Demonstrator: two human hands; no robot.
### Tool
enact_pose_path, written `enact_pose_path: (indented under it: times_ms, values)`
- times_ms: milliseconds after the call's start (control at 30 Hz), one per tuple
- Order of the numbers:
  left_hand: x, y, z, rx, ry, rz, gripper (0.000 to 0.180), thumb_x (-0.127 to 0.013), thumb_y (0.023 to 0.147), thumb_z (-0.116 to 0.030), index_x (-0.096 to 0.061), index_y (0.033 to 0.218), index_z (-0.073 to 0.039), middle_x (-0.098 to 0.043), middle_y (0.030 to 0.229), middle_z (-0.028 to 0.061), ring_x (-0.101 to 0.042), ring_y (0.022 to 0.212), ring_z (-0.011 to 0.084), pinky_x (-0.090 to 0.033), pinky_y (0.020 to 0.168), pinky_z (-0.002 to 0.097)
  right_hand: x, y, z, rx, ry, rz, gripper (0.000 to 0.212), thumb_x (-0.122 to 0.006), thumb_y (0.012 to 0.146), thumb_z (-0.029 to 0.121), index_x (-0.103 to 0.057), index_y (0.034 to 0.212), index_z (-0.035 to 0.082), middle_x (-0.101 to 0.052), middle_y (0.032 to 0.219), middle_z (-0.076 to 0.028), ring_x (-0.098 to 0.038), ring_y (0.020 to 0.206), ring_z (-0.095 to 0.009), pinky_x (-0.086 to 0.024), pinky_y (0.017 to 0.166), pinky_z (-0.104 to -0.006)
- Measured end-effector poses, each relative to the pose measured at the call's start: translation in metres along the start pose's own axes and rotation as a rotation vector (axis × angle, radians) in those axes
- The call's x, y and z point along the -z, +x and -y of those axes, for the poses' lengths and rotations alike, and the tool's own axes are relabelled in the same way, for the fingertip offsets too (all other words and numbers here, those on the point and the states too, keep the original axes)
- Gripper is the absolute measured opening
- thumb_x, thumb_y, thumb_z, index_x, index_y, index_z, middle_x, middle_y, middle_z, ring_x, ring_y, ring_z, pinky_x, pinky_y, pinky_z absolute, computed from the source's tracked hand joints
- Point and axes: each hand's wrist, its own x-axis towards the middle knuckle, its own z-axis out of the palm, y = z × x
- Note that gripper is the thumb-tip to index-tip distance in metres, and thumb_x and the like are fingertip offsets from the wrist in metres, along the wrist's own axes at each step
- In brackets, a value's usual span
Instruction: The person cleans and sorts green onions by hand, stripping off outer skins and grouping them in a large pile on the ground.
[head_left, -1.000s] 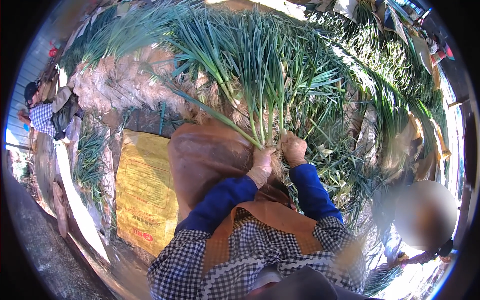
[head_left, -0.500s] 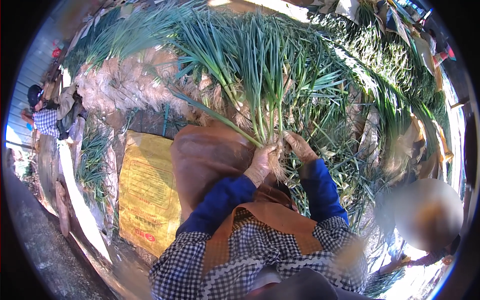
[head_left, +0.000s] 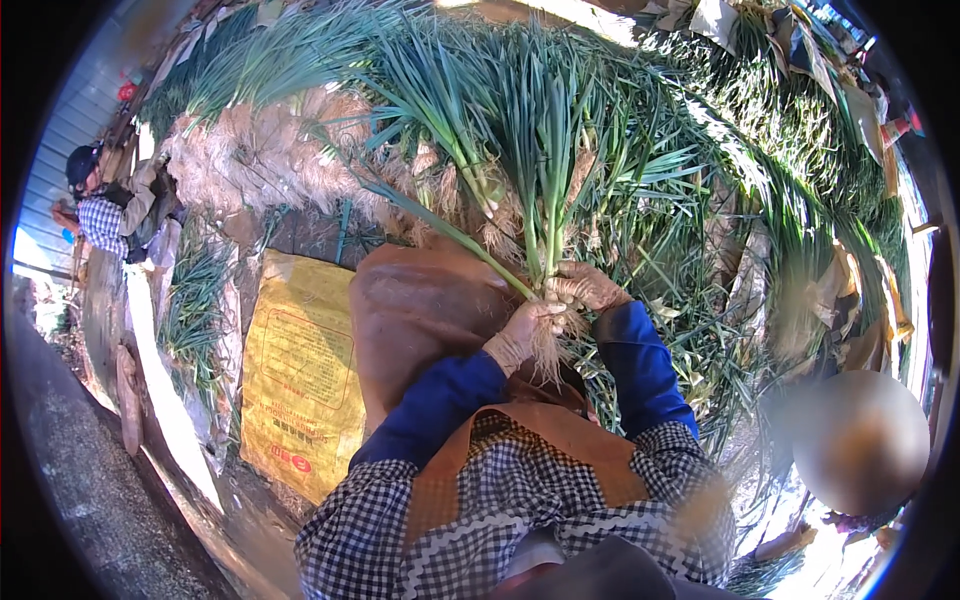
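Note:
A bunch of green garlic (head_left: 546,215), with long flat green leaves and pale stalks, stands upright before me, leaves pointing away. My left hand (head_left: 515,334) is closed round the base of the stalks, just above the stringy roots (head_left: 546,358), which hang toward my lap. On the other side my right hand (head_left: 590,288) has its fingers curled against the same stalks, close to the left fingertips. One stalk (head_left: 450,232) slants out to the left from the grip. Both hands look gloved or coated with soil. A brown apron (head_left: 425,310) covers my knees below.
Heaped green garlic (head_left: 640,150) spreads ahead and to the right. A row of pale root ends (head_left: 265,155) lies at the far left. A yellow printed sack (head_left: 300,375) lies left of my knee. Another person (head_left: 105,215) in a checked top sits at the far left.
The stalks in my hands are drawn closer together. My right hand has turned inward and lower across the stalk bases, nearer the left. The view has shifted slightly.

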Motion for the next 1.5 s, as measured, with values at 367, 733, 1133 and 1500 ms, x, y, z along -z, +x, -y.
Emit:
enact_pose_path:
  times_ms: [367, 733, 1133, 1500]
  values:
    - [0.007, -0.005, -0.007, 0.054, -0.164, 0.112, 0.016, -0.049, 0.079, -0.004, -0.052, 0.094, 0.001, -0.054, 0.085, 0.0098, -0.045, 0.057, 0.0101, -0.039, 0.046, 0.0198, -0.001, 0.006, -0.019, 0.082, 0.291, -0.102, 0.017, -0.054, 0.084, 0.014, -0.058, 0.094, 0.0, -0.059, 0.077, -0.004, -0.057, 0.066, -0.014, -0.046, 0.053, -0.0256]
    - [-0.015, -0.003, -0.011, -0.042, -0.295, -0.084, 0.016, -0.048, 0.077, -0.01, -0.054, 0.084, 0.002, -0.059, 0.071, 0.0095, -0.059, 0.064, 0.0218, -0.052, 0.059, 0.032, -0.037, -0.057, 0.002, 0.235, -0.614, -0.095, 0.011, -0.06, 0.076, 0.017, -0.062, 0.074, 0.007, -0.058, 0.06, -0.005, -0.052, 0.045, -0.016, -0.046, 0.045, -0.0276]
    - [0.008, 0.015, 0.017, -0.212, 0.056, -0.119, 0.018, -0.051, 0.079, -0.006, -0.053, 0.097, 0.0, -0.056, 0.084, 0.0072, -0.057, 0.072, 0.0171, -0.05, 0.067, 0.0301, 0.011, 0.019, -0.024, -0.01, -0.496, -0.27, 0.029, -0.062, 0.08, 0.026, -0.059, 0.094, 0.001, -0.06, 0.071, -0.007, -0.057, 0.066, -0.017, -0.046, 0.061, -0.0289]
    - [0.0, -0.007, -0.004, -0.033, -0.193, 0.086, 0.031, -0.046, 0.075, -0.002, -0.05, 0.105, 0.006, -0.055, 0.098, 0.0179, -0.058, 0.078, 0.0252, -0.05, 0.065, 0.032, 0.006, 0.004, -0.016, -0.086, 0.236, -0.053, 0.017, -0.055, 0.085, 0.016, -0.062, 0.09, 0.002, -0.062, 0.075, -0.003, -0.057, 0.066, -0.011, -0.046, 0.059, -0.0246]
